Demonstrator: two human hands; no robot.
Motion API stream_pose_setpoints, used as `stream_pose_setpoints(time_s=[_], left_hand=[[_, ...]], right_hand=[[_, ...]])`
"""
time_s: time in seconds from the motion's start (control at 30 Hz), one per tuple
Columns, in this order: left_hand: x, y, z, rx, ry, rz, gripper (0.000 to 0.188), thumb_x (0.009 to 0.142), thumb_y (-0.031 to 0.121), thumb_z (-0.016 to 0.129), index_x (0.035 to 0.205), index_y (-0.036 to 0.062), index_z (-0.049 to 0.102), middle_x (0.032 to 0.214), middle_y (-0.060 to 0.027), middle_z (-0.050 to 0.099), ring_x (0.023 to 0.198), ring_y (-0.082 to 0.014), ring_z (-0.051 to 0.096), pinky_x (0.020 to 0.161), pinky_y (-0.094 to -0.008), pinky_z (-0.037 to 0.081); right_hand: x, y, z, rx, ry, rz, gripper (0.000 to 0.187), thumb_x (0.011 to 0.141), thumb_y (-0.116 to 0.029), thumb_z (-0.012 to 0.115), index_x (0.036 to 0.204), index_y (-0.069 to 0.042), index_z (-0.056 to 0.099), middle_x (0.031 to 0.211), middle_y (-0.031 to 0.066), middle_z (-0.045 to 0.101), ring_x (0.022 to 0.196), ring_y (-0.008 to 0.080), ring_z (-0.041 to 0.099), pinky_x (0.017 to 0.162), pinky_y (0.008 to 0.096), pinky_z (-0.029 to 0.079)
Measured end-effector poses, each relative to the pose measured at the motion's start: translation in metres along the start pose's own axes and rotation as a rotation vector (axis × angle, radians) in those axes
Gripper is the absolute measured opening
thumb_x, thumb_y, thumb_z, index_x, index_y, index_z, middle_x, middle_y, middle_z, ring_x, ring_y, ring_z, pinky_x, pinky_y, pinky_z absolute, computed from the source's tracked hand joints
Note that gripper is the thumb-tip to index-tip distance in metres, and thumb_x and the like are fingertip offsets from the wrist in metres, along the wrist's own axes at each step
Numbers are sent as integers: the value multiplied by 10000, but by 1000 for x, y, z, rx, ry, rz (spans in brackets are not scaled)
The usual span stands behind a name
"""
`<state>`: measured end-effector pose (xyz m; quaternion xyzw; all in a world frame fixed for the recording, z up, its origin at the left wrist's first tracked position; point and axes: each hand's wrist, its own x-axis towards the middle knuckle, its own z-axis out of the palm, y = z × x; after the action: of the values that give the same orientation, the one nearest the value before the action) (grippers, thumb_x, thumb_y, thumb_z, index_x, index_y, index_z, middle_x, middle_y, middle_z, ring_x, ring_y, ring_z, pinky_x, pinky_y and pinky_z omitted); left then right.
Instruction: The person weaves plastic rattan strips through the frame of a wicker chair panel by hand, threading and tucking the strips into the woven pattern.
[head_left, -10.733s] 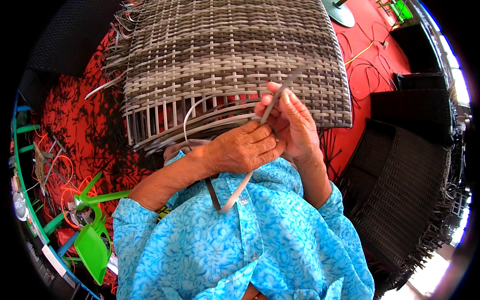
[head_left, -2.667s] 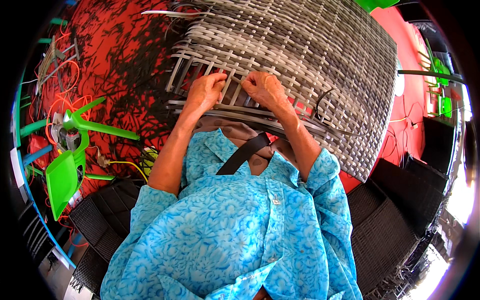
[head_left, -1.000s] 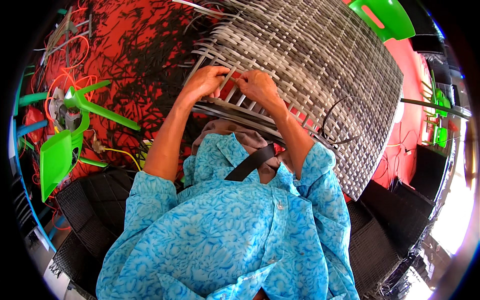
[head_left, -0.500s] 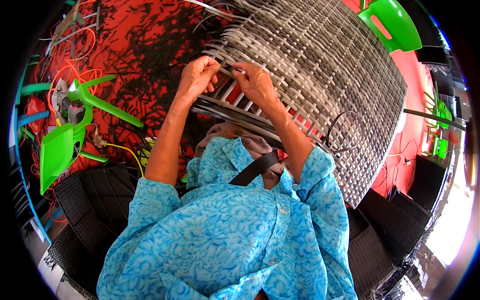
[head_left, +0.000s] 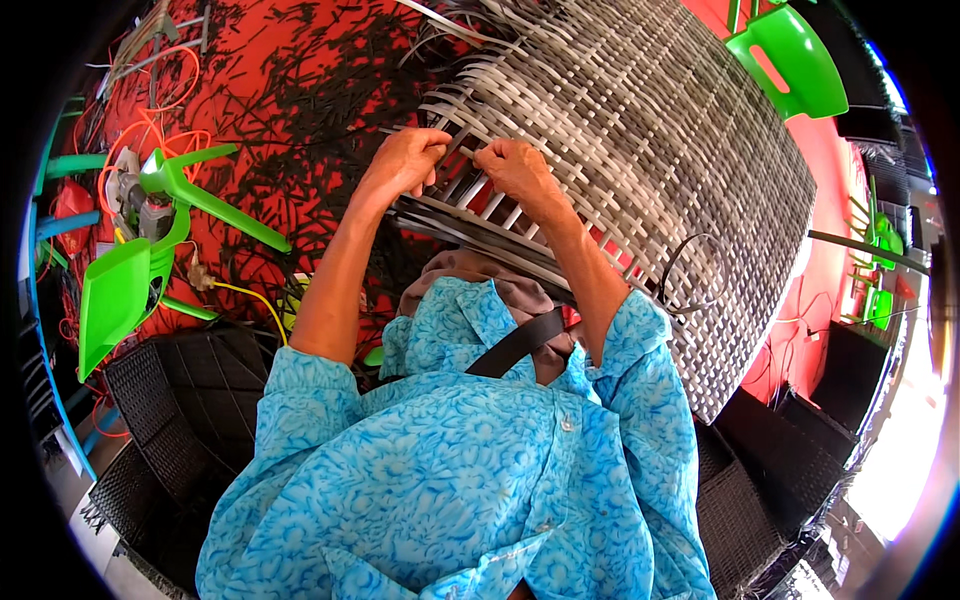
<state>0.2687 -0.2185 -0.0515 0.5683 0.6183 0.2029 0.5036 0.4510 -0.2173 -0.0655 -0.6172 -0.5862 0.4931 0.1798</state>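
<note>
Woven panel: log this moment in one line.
left hand gripping strips at panel edge | right hand gripping strips beside it | green chair lying at left | floor strewn with offcuts

No package, label, sign or screen can be made out anywhere in the head view.
</note>
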Motion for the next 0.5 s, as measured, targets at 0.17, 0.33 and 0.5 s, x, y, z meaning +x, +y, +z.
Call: stream_pose_setpoints(time_s=[0.17,0.33,0.5], left_hand=[[9,13,-3,-1,-170,-120,355,892,186,493,1191,14,573,542,-26,548,355,-90,454,345,-258,337],[13,5,-2,-90,-114,-126,250,878,209,525,1031,39,625,548,-10,549,360,-79,456,330,-240,310],[26,-9,-11,-242,17,-124,166,868,199,572,868,42,626,596,-27,585,413,-89,511,343,-225,330]], right_hand=[[10,-9,5,-204,52,46,290,789,-348,585,831,-82,692,768,143,676,776,290,653,725,391,498],[6,1,12,-108,145,-53,196,805,-272,613,832,-93,687,806,139,674,782,302,644,710,388,508],[-43,4,11,-167,293,-413,151,778,-126,645,919,-75,626,844,107,631,753,317,620,650,434,490]])
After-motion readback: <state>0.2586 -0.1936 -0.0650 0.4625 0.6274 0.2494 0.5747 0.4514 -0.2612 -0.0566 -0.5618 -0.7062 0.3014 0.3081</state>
